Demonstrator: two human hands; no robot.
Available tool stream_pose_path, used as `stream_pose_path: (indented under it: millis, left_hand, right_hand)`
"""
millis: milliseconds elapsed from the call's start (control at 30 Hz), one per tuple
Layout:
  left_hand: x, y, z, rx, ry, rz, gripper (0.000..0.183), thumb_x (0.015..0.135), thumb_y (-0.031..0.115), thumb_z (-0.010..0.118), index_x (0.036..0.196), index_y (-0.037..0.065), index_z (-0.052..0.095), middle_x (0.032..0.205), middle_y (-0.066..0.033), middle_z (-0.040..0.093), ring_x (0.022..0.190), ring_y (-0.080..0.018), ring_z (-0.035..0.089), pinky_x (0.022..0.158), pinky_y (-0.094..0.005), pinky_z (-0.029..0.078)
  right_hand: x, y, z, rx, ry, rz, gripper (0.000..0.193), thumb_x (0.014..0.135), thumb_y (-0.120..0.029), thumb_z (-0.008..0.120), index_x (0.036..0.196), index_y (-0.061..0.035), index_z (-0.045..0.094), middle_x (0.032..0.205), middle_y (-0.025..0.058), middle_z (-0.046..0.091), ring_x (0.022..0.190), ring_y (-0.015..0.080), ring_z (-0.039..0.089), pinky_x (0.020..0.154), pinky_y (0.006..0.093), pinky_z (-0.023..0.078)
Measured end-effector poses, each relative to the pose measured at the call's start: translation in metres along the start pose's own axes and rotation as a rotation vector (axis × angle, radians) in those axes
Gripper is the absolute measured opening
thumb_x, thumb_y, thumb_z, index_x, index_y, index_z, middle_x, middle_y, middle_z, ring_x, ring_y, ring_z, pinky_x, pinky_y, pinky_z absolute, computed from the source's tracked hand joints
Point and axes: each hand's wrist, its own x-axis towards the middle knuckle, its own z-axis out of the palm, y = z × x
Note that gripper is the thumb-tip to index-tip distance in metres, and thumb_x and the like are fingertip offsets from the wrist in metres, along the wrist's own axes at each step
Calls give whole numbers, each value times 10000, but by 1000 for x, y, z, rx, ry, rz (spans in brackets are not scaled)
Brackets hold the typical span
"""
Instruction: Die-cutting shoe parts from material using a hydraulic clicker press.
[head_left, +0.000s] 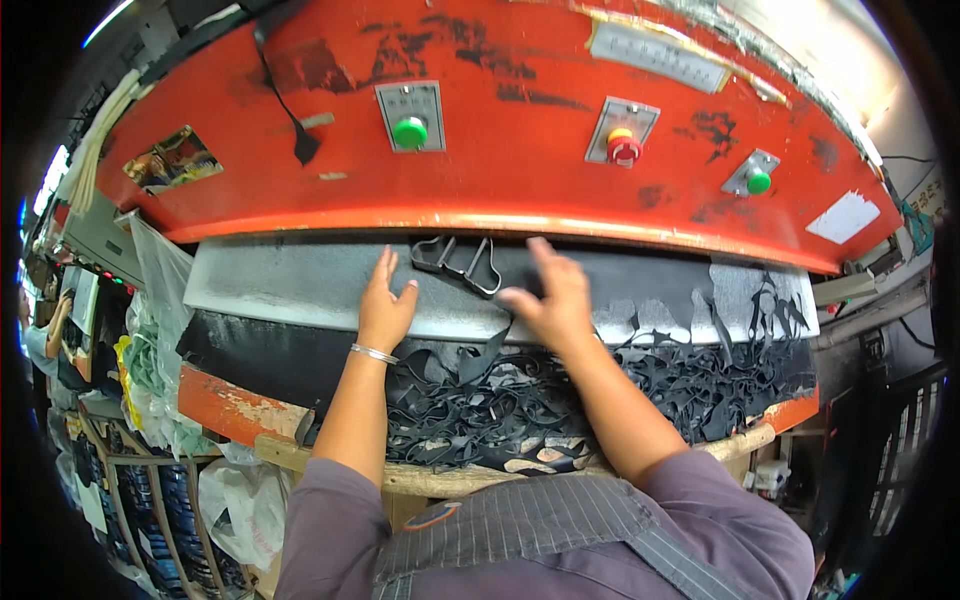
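On the remote feed I logged a pale board (270, 285) below a red machine (500, 180), black scraps (480, 405) in front, and the metal frame (462, 272) between the spread, unloaded left hand (385, 305) and right hand (558, 300), right-thumb contact indeterminate.

1. Press beam (500, 190): across the back, above the rear edge of the cutting board (280, 285).
2. On the beam, left to right: push button (410, 133), emergency-stop button (624, 151), second push button (759, 181).
3. Cutting die (457, 273): on the board, before the beam's lower edge, between left hand (388, 308) and right hand (556, 302).
4. Sheet (645, 285): on the board, right of the die.
5. Offcuts (460, 405): heaped before the board, between the forearms and right of the right one; some strips on the board's right end.
6. Wooden rail (440, 485): before the offcuts, nearest the torso.
7. Plastic bag (238, 510): left of the torso.
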Motion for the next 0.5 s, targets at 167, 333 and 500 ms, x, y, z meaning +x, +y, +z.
stream_pose_path:
  millis: [167,333,500]
  left_hand:
    - [14,97,-13,-78,392,653,123,903,116,612,938,20,682,884,-119,666,830,-257,617,770,-349,481]
    - [16,175,-29,427,329,926,178,889,104,599,731,28,569,724,-115,525,730,-309,508,680,-388,426]
    - [-58,150,-45,188,164,710,277,894,144,591,658,31,502,672,-135,487,691,-339,500,638,-438,404]
  right_hand:
    - [52,42,-152,-15,853,-7,455,989,-287,510,1333,9,486,1392,197,457,1318,306,387,1107,427,268]
    - [89,94,-217,-519,1046,188,693,986,-453,445,1474,2,258,1536,251,205,1435,377,170,1148,465,153]
    - [-1,63,-210,-198,823,7,649,940,-365,566,1419,14,346,1490,248,282,1380,372,268,1120,454,226]
